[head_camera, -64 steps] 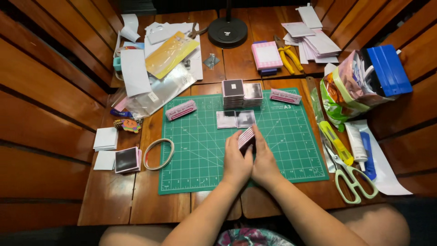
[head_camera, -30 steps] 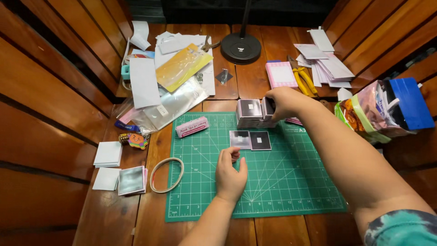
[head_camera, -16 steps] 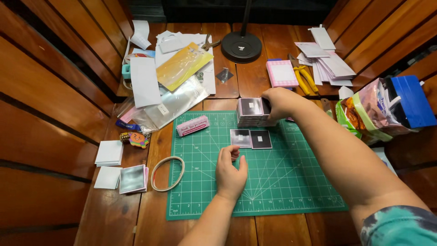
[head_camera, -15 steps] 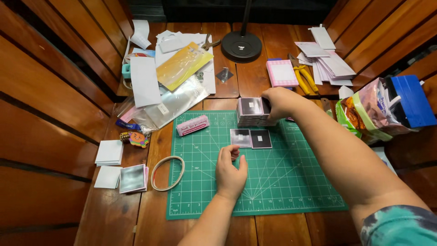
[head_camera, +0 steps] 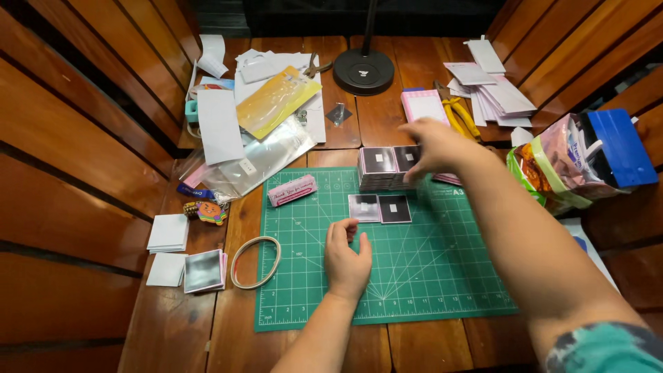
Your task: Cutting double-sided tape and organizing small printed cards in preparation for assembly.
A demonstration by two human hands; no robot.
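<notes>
Two stacks of small dark square cards (head_camera: pixel 388 168) standing at 12 o'clock on green cutting mat (head_camera: pixel 387 276). Right hand (head_camera: pixel 436 146) reaching over, fingers closed on right stack's top. Left hand (head_camera: pixel 347 259) resting flat mid-mat, fingers loosely curled, holding nothing; two loose cards (head_camera: pixel 379 208) just beyond at 12 o'clock. Pink label stack (head_camera: pixel 292 190) at 10 o'clock. Slatted wooden table (head_camera: pixel 179 324); tape ring (head_camera: pixel 255 262) at 9 o'clock, lamp base (head_camera: pixel 363 70) far at 12 o'clock.
</notes>
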